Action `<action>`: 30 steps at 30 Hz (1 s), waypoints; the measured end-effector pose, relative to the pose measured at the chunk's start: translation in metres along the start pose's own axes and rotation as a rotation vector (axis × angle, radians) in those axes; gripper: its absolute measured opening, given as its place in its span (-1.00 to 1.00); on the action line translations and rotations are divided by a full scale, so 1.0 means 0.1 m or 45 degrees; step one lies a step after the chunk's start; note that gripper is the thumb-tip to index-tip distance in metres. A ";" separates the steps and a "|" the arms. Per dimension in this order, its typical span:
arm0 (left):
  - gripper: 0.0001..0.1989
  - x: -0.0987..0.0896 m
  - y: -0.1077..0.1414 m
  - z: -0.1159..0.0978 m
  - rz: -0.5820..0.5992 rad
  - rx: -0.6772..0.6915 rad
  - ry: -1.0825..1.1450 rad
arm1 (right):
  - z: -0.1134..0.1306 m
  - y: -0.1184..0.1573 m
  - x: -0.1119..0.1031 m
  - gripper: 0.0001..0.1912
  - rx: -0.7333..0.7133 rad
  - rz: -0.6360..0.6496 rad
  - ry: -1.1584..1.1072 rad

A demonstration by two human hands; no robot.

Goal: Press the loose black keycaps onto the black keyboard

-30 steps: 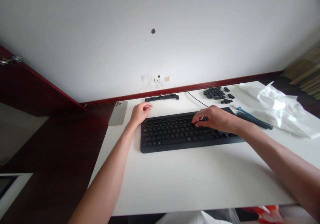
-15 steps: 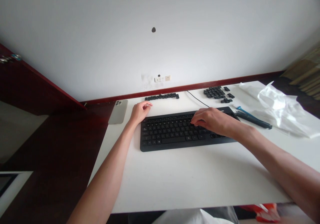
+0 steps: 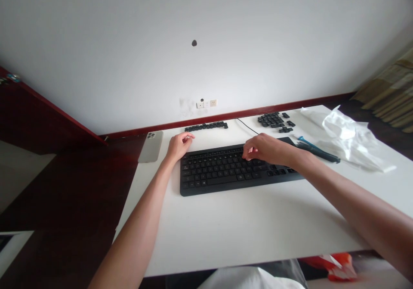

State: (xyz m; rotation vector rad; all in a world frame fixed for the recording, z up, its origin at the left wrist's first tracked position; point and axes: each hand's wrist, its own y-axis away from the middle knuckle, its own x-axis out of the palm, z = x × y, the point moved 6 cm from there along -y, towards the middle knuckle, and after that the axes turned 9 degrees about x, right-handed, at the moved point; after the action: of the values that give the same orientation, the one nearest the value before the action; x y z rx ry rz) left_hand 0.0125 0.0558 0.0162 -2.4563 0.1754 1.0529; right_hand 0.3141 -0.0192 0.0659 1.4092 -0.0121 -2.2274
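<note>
A black keyboard (image 3: 222,180) lies on the white table, its keys facing up. My right hand (image 3: 261,147) is over the right part of the letter keys, with fingers bent down and pressed together. Its fingertips touch or nearly touch the keys; anything between them is hidden. Beside the keyboard's upper left corner rests my left hand (image 3: 179,145). Its fingers are loosely curled, with a small gap between thumb and forefinger, and nothing shows in it. Behind the keyboard, a row of loose black keycaps (image 3: 206,126) sits at left, and a cluster of keycaps (image 3: 270,119) at right.
A phone (image 3: 150,147) lies face down at the table's left edge. To the right are a black tool with a blue stick (image 3: 318,151) and crumpled white plastic (image 3: 350,136). The cable (image 3: 247,126) runs back toward the wall, below the sockets (image 3: 207,104).
The view has shifted slightly. My right hand's fingers have curled in more tightly and tilted down over the keys. My left hand has stayed by the keyboard's corner.
</note>
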 end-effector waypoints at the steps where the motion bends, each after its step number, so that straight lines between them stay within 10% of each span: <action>1: -0.78 0.00 0.00 0.00 0.002 -0.003 -0.001 | -0.01 -0.03 -0.01 -0.85 0.034 0.029 0.008; 7: -0.78 -0.01 0.00 -0.01 0.001 0.000 -0.008 | -0.05 -0.23 -0.06 -0.83 0.050 0.224 0.138; 16: -0.78 -0.01 -0.01 -0.01 0.005 0.013 -0.010 | -0.09 -0.37 -0.08 -0.19 0.100 0.270 0.258; 30: -0.77 -0.01 -0.01 -0.01 -0.004 0.007 -0.030 | 0.09 -0.31 -0.09 -0.30 0.126 0.362 0.381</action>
State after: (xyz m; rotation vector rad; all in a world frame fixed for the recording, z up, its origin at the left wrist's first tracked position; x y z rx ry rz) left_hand 0.0123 0.0557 0.0180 -2.4374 0.1670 1.0785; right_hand 0.2970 0.0092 0.0694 1.6674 -0.2102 -1.7932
